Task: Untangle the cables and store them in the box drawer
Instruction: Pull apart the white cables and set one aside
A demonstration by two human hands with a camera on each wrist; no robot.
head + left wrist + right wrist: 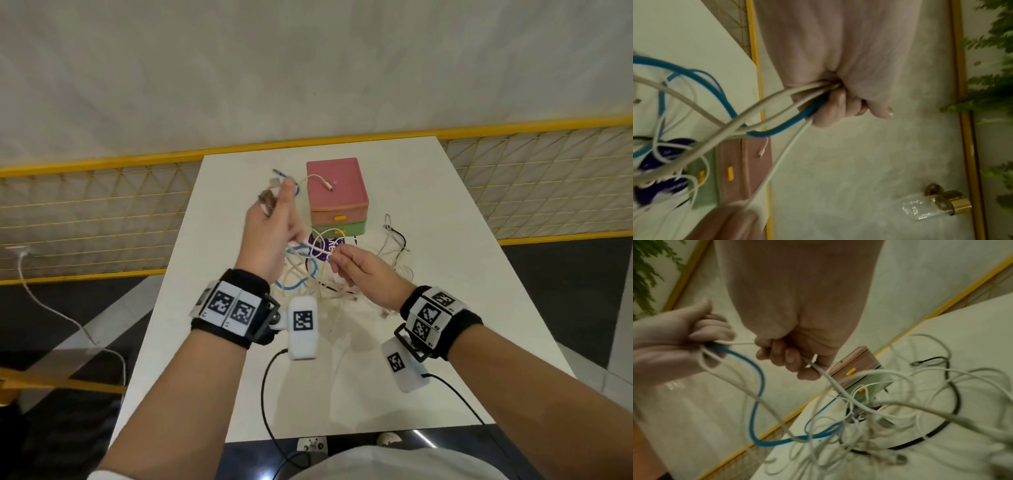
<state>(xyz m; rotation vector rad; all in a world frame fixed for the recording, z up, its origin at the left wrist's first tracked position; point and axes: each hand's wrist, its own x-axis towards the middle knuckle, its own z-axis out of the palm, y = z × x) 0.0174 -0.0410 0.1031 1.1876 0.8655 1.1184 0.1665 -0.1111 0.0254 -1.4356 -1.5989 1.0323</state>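
Both forearms, each strapped with a black band of printed markers, reach out over the white worktop (428, 205) as I watch from the head camera. My left hand (270, 233) is raised and fisted around a bundle of cables: several white leads and a blue cable (715, 87) run through its curled fingers (830, 112), with plug ends sticking out above the thumb. One thin white lead arcs from that fist and its plug rests on the lid of the pink box (334, 185). My right hand (366, 274) sits lower and just beside the left, its fingers (785, 356) curled around a single white cable (838, 389) that runs taut across to the left fist and trails down the other way into the tangle.

The tangle (329, 274) (white, blue and a black cable (937, 434) looped through one another) lies on the worktop directly in front of the box, partly lifted by the two hands. The pink drawer box stands on a green one (342, 228), both drawers closed, each with a yellow pull. A purple item (322, 246) shows beneath the cables, too covered to identify.
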